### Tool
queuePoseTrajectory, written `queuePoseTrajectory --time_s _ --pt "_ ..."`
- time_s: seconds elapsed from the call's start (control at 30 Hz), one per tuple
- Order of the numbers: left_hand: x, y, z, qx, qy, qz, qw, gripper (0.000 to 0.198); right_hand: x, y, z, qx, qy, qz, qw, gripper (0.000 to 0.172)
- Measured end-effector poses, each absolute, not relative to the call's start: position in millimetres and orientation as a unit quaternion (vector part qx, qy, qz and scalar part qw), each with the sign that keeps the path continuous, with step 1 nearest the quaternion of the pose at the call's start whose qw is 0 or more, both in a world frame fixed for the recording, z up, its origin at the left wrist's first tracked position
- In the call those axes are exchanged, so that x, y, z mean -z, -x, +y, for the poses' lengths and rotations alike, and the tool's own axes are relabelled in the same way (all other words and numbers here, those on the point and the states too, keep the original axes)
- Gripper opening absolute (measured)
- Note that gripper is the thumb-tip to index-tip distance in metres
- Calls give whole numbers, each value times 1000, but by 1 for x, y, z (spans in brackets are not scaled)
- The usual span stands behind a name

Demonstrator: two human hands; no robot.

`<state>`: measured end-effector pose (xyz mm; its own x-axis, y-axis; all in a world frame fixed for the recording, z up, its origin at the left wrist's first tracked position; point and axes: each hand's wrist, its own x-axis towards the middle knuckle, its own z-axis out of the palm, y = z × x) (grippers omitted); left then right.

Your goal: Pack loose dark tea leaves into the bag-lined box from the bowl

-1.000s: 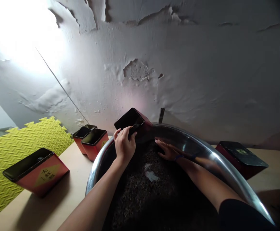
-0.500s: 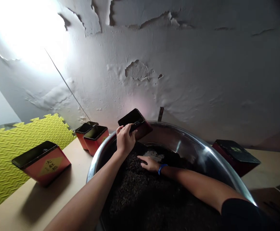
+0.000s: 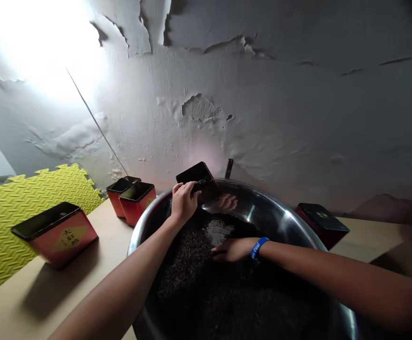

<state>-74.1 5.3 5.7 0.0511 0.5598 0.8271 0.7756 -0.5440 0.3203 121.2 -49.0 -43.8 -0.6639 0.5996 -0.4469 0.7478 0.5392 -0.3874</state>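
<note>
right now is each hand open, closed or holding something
Left hand: closed, holding a tin by its rim.
Right hand: at the dark loose material; open or closed cannot be told.

Right hand (image 3: 236,250) has room above; basin rim (image 3: 137,231) blocks sideways.

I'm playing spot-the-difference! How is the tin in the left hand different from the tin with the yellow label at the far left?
The held tin is in the left hand, at the bowl; the labelled tin stands on the table, untouched.
The held tin looks dark red; the labelled tin looks brighter, pinkish red.
The labelled tin shows its yellow label; none shows on the held tin.
Both are boxy with black rims.
</note>
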Motion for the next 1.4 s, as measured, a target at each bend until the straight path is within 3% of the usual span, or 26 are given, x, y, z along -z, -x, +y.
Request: queuePoseTrajectory --time_s 0.2,0.3,0.47,0.6,0.8,0.9,1.13,1.23,1.4 --pt "-1 63 -6 458 776 -424 90 21 20 -141 -74 88 -525 828 175 23" --pt "4 51 -13 410 827 -377 76 24 23 -151 -72 -6 -572 814 101 24" --pt "12 29 -28 343 877 -336 37 28 22 -174 -59 -37 -627 778 21 24" --pt "12 23 -35 357 868 -345 17 36 23 -179 -61 -17 -642 765 -56 32" --pt "0 44 -30 468 785 -402 58 40 29 -173 -59 15 -662 740 -123 74" --pt "-1 59 -20 499 727 -464 84 35 34 -174 -54 -6 -628 756 -184 81" --pt "24 76 -2 314 743 -590 43 36 36 -170 -50 -55 -525 816 -236 34" --pt "35 79 2 261 752 -605 -8 35 35 -165 -53 -77 -515 824 -226 30" --pt "42 87 7 298 734 -609 -40 31 31 -156 -64 -80 -444 871 -195 28"
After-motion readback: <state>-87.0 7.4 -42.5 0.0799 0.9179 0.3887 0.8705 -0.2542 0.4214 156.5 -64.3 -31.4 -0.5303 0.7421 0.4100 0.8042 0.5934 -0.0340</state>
